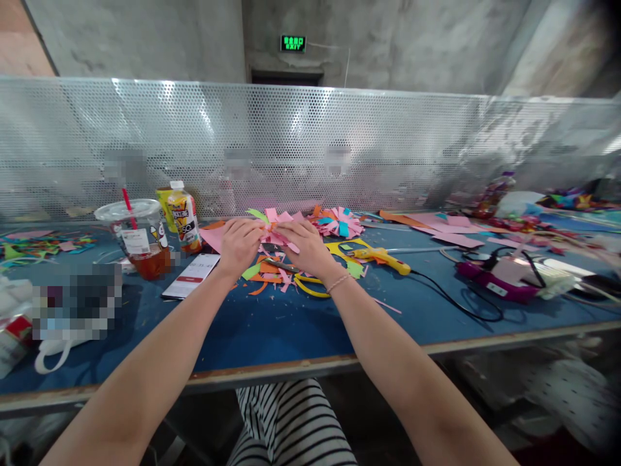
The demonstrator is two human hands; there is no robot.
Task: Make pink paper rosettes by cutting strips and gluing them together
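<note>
Both my hands meet over the blue table (286, 336) around a pink paper flower (278, 217) with strip petals and a bit of green and orange. My left hand (241, 243) pinches its left side, fingers bent. Across from it, my right hand (303, 246) grips the flower's right side; the fingertips are partly hidden by the paper. Below my right hand lie yellow-handled scissors (313, 288) among orange, pink and green paper scraps (268, 272). Just beyond my right hand rests another pink flower (339, 223) with blue strips. A yellow glue gun (383, 259) lies to the right.
On the left stand a plastic cup of tea (140, 243) with a red straw and a drink bottle (185, 220), with a phone (191, 277) lying near them. A purple power strip (499, 283) and cables lie right. A perforated metal screen (291, 142) borders the table's back.
</note>
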